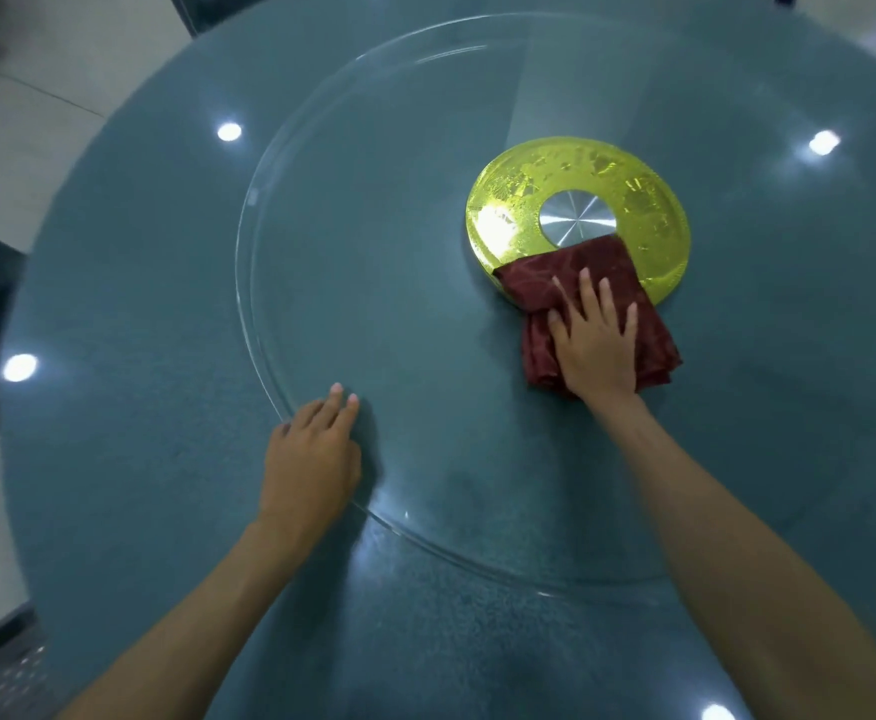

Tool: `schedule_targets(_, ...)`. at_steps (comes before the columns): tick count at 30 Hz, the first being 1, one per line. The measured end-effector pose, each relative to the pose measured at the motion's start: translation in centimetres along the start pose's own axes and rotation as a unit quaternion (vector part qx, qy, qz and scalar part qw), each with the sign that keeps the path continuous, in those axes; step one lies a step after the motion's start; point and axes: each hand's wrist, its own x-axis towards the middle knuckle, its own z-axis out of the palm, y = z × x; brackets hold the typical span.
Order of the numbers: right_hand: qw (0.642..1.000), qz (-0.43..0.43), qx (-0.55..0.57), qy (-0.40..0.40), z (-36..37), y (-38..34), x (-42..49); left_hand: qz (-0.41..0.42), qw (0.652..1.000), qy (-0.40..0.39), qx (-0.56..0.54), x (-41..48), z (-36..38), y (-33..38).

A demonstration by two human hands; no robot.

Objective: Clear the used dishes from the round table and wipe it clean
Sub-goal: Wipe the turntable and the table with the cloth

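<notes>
The dark red cloth [610,257] lies folded on the right half of the scene; its long axis runs near to far; its far end overlaps the near edge of the yellow hub disc [649,200] and reaches the rim of the metal centre [576,218]; the right hand [597,345] presses flat on its near half, fingers straight and spread, pointing away.

Cloth and hub sit on the glass turntable [373,252], which rests on the round table [139,511]; most of the bare glass stretches left of the cloth.

The left hand [311,459] rests on the turntable just inside its near-left rim, well apart from the cloth; its fingers are extended and hold nothing.

Wiping looks to be the step in hand; the right hand alone carries the cloth, so the next stroke probably sweeps left, towards the left hand, which is placed to steady or turn the glass.
</notes>
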Motion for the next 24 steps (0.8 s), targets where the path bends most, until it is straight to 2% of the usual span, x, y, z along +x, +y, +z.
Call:
schedule_targets(4,0.99,-0.141,-0.007,-0.027,0.2,-6.9,-9.9,0.002,0.996,0.04,-0.075,2.3,-2.5,-0.4)
schedule_targets(7,0.963,-0.258,0.012,-0.072,-0.2,-11.4,-17.9,-0.009,0.995,0.066,-0.079,6.2,-3.2,-2.3)
schedule_targets(9,0.948,-0.306,0.023,-0.084,-0.5,-11.5,-20.2,-0.015,0.997,0.052,-0.052,8.5,-3.1,-3.4)
schedule_targets(11,0.944,-0.321,0.02,-0.076,-0.6,-9.9,-19.0,-0.022,0.999,0.018,-0.024,9.6,-2.5,-4.2)
schedule_targets(13,0.962,-0.269,0.005,-0.052,-0.1,-7.8,-15.7,-0.033,0.999,-0.001,-0.002,9.3,-1.8,-4.4)
schedule_targets(16,0.99,-0.141,-0.023,-0.007,0.4,-4.0,-8.5,-0.026,0.999,0.001,0.024,6.7,-0.3,-3.9)
schedule_targets(22,0.999,0.049,0.022,-0.004,0.0,1.5,3.1,-0.05,0.998,0.017,0.026,2.6,0.8,-0.2)
schedule_targets(24,0.997,0.072,0.03,-0.009,0.1,1.4,3.9,-0.047,0.998,0.007,0.033,1.8,0.6,1.2)
